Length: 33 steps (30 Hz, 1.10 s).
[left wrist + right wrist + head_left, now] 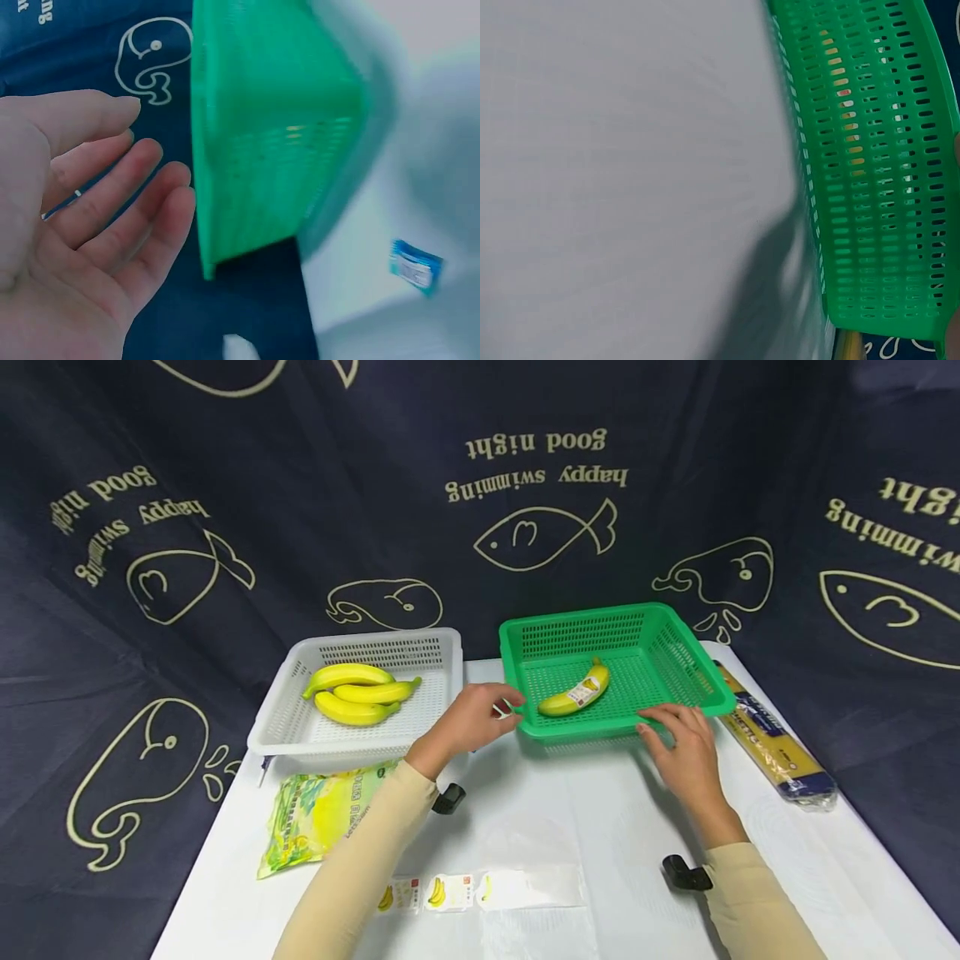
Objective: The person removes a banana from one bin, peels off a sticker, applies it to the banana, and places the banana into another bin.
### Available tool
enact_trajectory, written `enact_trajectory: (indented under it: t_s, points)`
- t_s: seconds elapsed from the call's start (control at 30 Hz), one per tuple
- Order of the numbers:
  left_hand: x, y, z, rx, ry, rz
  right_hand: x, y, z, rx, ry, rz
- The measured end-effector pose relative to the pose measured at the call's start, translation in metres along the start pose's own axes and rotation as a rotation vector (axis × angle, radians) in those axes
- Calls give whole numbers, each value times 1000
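My left hand is by the front left corner of the green plastic basket. In the left wrist view its fingers are loosely bent, nothing is held, and the fingertips come close to the rim. My right hand reaches to the basket's front rim, fingertips right at the edge. Only slivers of its fingers show in the right wrist view, beside the slotted wall. Inside the basket lies one banana bearing a white label.
To the left, a white basket contains three bananas. A yellow-green bag lies before it. Banana stickers sit on a clear strip near the front of the white table. A long yellow-and-blue packet lies at the right.
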<state>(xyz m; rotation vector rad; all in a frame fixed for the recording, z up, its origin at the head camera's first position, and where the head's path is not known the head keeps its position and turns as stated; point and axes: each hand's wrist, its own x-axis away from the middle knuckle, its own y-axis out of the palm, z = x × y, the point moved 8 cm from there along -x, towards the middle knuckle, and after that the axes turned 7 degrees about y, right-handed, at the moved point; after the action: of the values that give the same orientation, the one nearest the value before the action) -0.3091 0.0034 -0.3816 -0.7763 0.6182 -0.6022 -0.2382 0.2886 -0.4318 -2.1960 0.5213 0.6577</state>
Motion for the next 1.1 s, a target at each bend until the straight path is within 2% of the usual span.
enact_trajectory:
  t_s: [0.17,0.3,0.47,0.57,0.77,1.1]
  points:
    - [24,-5,-10,-56,-7,87,-1,2,1,-10,-2,3]
    - [41,-15,-17,-109,-45,154,-1,2,2,-12,0,3]
    - [58,-20,-24,-84,-76,203,-1,3,4,-16,5,6]
    - [66,-22,-23,-69,-61,233,-1,4,5,-11,11,3]
    - [79,-30,-16,-135,-10,318,-3,4,5,-14,0,7]
    - [106,-42,-23,-189,-11,415,-2,3,4,-21,-12,9]
